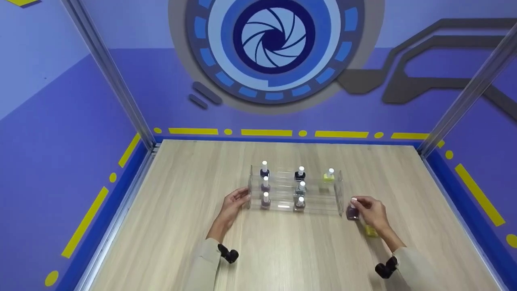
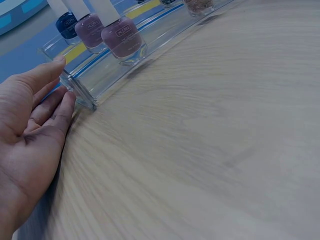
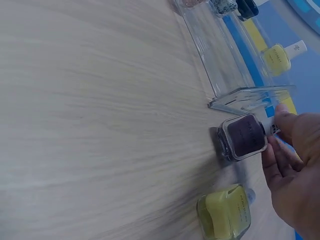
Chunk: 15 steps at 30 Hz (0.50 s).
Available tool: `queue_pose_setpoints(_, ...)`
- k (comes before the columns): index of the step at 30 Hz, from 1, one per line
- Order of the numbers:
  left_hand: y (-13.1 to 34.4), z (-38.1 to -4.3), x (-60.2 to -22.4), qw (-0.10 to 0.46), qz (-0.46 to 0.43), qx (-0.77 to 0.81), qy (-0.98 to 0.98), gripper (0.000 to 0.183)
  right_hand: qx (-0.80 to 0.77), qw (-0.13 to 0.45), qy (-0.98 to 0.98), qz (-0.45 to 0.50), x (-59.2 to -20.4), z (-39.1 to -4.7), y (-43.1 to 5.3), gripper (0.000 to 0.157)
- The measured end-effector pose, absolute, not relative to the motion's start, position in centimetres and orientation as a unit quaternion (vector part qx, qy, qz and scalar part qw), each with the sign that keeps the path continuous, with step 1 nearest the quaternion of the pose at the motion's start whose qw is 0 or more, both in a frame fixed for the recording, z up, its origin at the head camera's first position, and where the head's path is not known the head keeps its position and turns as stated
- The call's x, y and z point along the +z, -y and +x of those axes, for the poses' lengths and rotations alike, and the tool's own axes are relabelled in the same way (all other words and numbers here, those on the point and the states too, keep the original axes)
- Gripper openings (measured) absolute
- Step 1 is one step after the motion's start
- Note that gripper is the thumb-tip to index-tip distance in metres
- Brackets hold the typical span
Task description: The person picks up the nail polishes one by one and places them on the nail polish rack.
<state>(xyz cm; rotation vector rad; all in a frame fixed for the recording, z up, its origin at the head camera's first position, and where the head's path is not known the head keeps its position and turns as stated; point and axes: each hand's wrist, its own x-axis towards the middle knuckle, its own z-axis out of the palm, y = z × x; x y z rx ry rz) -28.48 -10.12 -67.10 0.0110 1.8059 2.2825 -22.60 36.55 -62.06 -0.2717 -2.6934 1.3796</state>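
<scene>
My right hand (image 1: 373,213) pinches the white cap of a dark purple nail polish bottle (image 3: 245,136) between thumb and fingers, just off the rack's right end. The bottle is upright, close over the table. My left hand (image 1: 234,204) touches the left end panel of a clear tiered display rack (image 1: 319,207) with its fingertips, fingers loosely extended. On the rack's left side, dark blue (image 2: 66,25) and mauve bottles (image 2: 122,37) stand in a column. Another column fills the middle, and a yellow bottle (image 1: 329,175) stands at the top right.
Another yellow nail polish bottle (image 3: 225,212) stands on the wooden table (image 1: 282,254), partly hidden below my right hand in the head view. Blue and purple panels (image 1: 133,202) with metal posts (image 1: 464,93) enclose the table at the back and sides.
</scene>
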Motion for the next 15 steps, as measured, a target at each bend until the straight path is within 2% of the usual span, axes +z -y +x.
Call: queue_pose_setpoints(15,10.1,-28.5,-67.2,0.115,-0.001,0.771,-0.626,0.052,0.519,0.046,0.849,-0.087,-60.8,-22.4,-36.9,0.041)
